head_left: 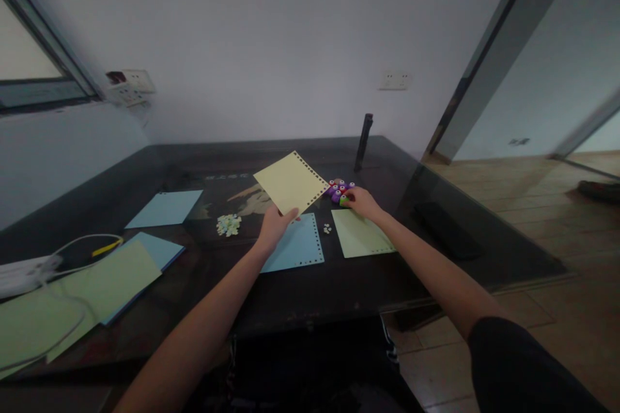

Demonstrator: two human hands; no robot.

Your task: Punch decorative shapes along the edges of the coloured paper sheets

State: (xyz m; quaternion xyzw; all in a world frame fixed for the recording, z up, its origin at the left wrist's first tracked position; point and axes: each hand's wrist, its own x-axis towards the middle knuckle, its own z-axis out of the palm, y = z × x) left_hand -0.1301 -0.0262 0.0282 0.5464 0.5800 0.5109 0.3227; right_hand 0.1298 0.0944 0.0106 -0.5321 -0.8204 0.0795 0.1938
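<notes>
Yellow paper sheet (290, 182), light and floppy, is pinched at its near corner by left hand (274, 226); right hand (362, 202) closes on small punches (340, 190).

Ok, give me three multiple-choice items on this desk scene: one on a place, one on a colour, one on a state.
1. Where is the right hand?
A. on the dark upright cylinder
B. at the cluster of small purple punches
C. on the white cable

2. What colour is the sheet in the left hand?
A. pale yellow
B. red
C. black

3. How is that sheet placed?
A. flat under the blue sheet
B. crumpled into a ball
C. lifted off the table, gripped by one corner

Key: 1 B, the fingers rest at the punches. 2 A, the held sheet is pale yellow with punched edges. 3 C, it is raised above the blue sheet.
</notes>
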